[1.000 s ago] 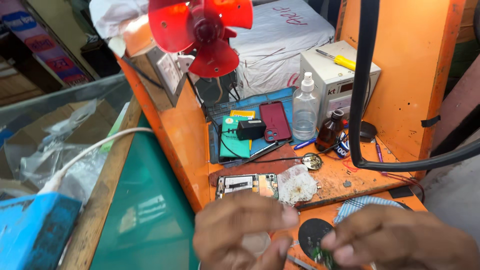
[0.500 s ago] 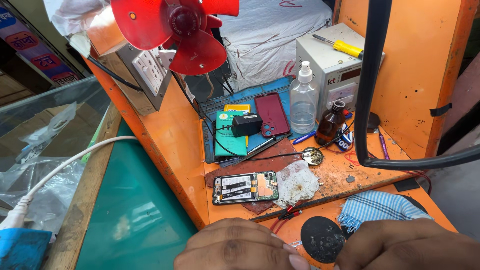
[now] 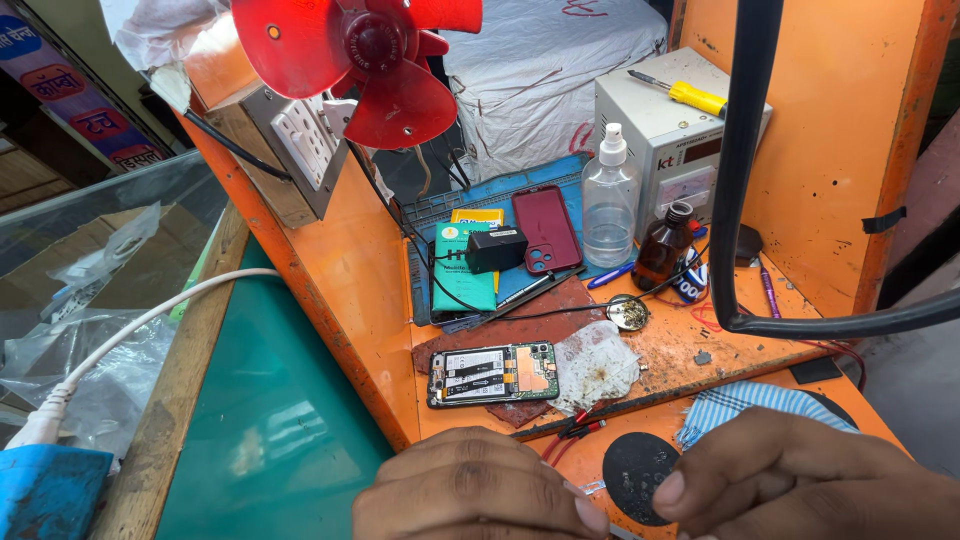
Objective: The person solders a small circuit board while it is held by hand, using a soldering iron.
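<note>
My left hand sits at the bottom edge with its fingers curled in, and a thin pale piece shows at their tips. My right hand lies just to the right, its thumb and fingertips meeting the left hand's over a black round pad. Whether the right hand grips anything is hidden. Beyond the hands, an opened phone with bare circuit parts lies on a dark red mat. A crumpled clear wrap is beside it.
On the orange bench stand a clear spray bottle, a brown bottle, a maroon phone, a green box and a white meter box with a yellow screwdriver. A red fan hangs above. A black bent arm crosses at the right.
Both hands have sunk toward the bottom edge and closed in on each other. The view has shifted, so the bench and fan sit larger and further right.
</note>
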